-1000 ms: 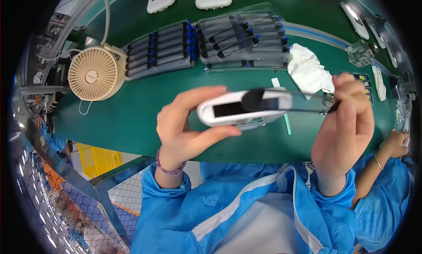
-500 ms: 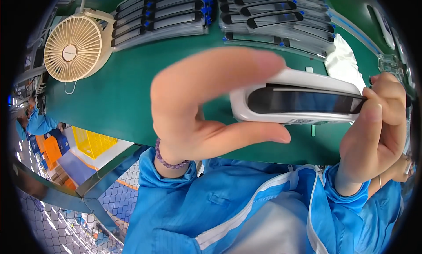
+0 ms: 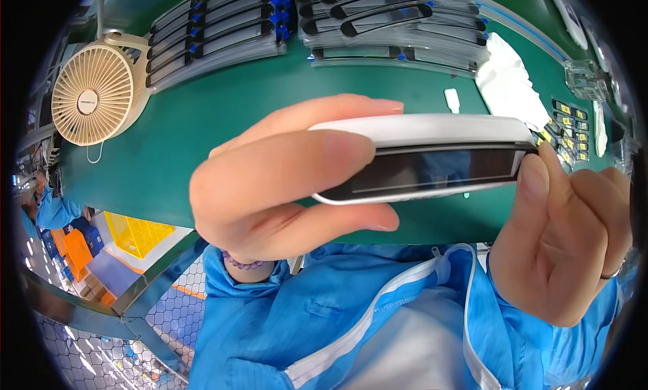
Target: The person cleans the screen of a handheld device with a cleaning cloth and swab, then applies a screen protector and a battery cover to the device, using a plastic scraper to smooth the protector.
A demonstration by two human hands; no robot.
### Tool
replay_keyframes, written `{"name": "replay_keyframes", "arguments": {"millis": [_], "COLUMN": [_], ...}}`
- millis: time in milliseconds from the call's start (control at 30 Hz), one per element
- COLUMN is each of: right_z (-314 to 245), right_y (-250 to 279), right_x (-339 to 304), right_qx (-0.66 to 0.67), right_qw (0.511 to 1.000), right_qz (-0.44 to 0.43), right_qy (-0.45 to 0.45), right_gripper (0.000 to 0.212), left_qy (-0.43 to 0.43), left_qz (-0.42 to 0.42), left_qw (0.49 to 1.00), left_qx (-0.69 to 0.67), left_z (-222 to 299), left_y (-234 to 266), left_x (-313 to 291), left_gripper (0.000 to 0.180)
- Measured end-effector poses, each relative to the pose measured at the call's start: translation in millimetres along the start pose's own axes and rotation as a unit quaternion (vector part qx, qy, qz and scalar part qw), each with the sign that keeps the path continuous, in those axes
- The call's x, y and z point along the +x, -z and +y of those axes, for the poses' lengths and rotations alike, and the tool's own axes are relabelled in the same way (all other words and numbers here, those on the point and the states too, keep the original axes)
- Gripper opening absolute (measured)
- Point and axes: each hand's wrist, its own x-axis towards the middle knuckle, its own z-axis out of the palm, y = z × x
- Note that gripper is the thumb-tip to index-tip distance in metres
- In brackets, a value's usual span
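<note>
A white handheld device (image 3: 432,171) with rounded ends and a long dark glossy screen is held up in front of my chest, screen toward me. My left hand (image 3: 270,181) is closed around its left end, fingers over the top and the screen's edge, thumb below. At the other end my right hand (image 3: 560,235) pinches with thumb and forefinger at the screen's right corner. Whether a thin film or tab lies between those fingertips is too small to tell. The back of the device is hidden.
Stacks of black-framed clear screen panels (image 3: 236,36) with blue tabs lie at the back of the green table (image 3: 162,167). A beige fan (image 3: 91,96) stands left. Beyond the device are a white cloth (image 3: 509,79), a small white tool (image 3: 451,100) and small black-and-yellow parts (image 3: 570,130).
The device has shifted left, its screen turned more toward me. My left fingers have come down over its left end. My right fingertips stay at its right corner.
</note>
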Motion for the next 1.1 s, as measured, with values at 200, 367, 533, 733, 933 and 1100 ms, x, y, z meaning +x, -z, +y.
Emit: {"name": "replay_keyframes", "arguments": {"millis": [200,367,533,733,933,1100], "right_z": [-42,-87,-101,-144,-149,-150], "right_y": [-30,-58,-80,-108,-114,-104], "right_x": [27,67,71,80,83,84], "right_qx": [0.003,-0.021,-0.014,0.017,0.173,0.243], "right_qw": [0.999,0.997,0.995,0.968,0.94,0.939], "right_qz": [0.04,0.076,0.102,0.251,0.287,0.235], "right_qy": [0.005,0.005,0.005,0.001,0.062,0.064], "right_gripper": [0.009,0.011,0.013,0.012,0.006,0.008], "left_qy": [0.012,-0.012,-0.013,-0.074,0.018,-0.032], "left_qz": [-0.008,-0.006,0.069,0.202,-0.001,-0.009], "left_qw": [1.0,1.0,0.997,0.97,0.999,0.997], "left_qx": [0.012,0.002,-0.013,-0.112,-0.028,-0.073], "left_z": [6,10,7,8,8,1], "left_y": [2,-2,-12,-25,-1,3], "left_x": [-1,3,-5,9,1,-7], "left_gripper": [0.068,0.067,0.064,0.045,0.057,0.061]}}
